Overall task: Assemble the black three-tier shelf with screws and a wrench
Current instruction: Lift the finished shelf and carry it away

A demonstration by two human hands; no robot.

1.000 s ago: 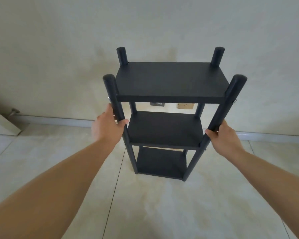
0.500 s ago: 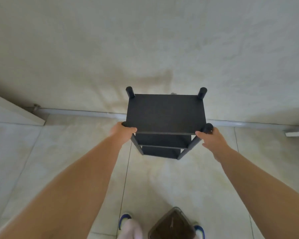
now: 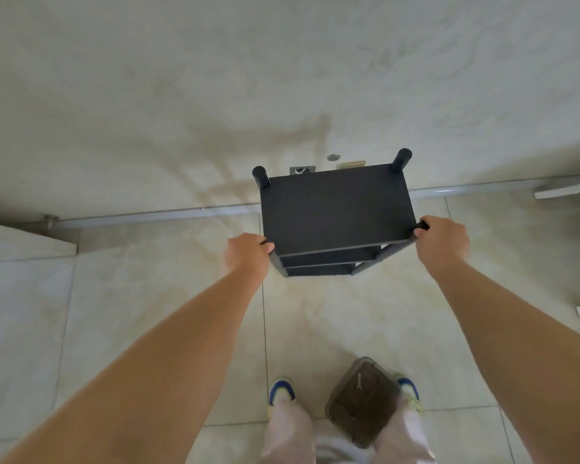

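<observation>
arms (image 3: 168,356): bare, no sleeves | trousers (image 3: 290,426): pale | shoes (image 3: 281,390): blue-and-white

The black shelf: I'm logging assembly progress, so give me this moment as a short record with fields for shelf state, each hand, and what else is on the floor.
shelf: black three-tier shelf standing upright on the tiled floor by the wall, all three tiers mounted
left hand: left hand grips the near left post top
right hand: right hand grips the near right post top
far posts: both tops free, untouched
floor items: brown lidded container between the person's shoes
wrench, screws: none clearly visible
</observation>
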